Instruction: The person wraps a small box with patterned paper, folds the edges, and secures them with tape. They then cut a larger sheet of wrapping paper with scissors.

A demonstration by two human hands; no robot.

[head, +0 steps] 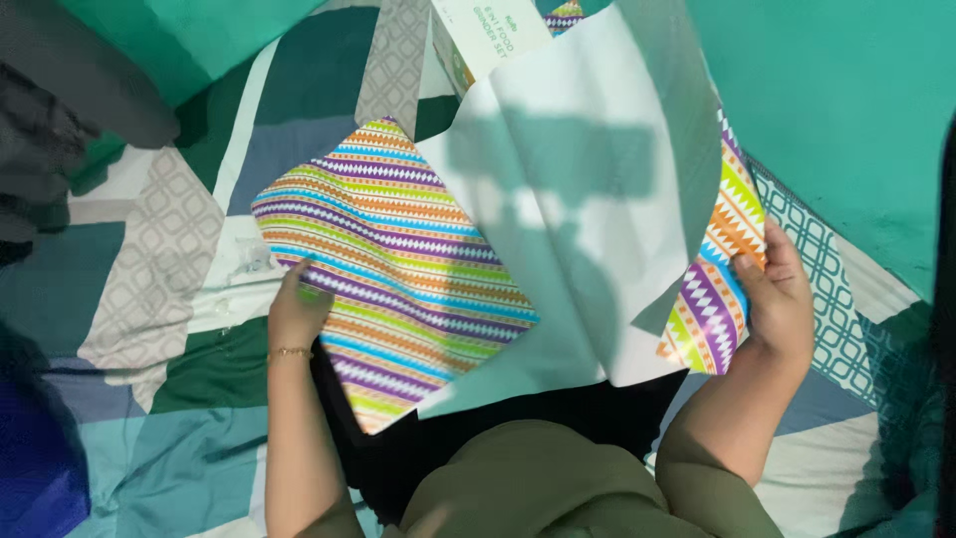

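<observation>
A large sheet of wrapping paper with bright zigzag stripes lies across my lap and the bed. Its plain white underside is folded up and over the middle. My left hand presses flat on the sheet's lower left edge; a thin gold bracelet sits on that wrist. My right hand grips the paper's right edge, thumb on the patterned side. A white cardboard box with green print pokes out from under the paper at the top.
The bed is covered with a patchwork sheet in teal, grey and white. A teal wall rises at the right. Dark cloth is bunched at the top left, and blue fabric lies at the lower left.
</observation>
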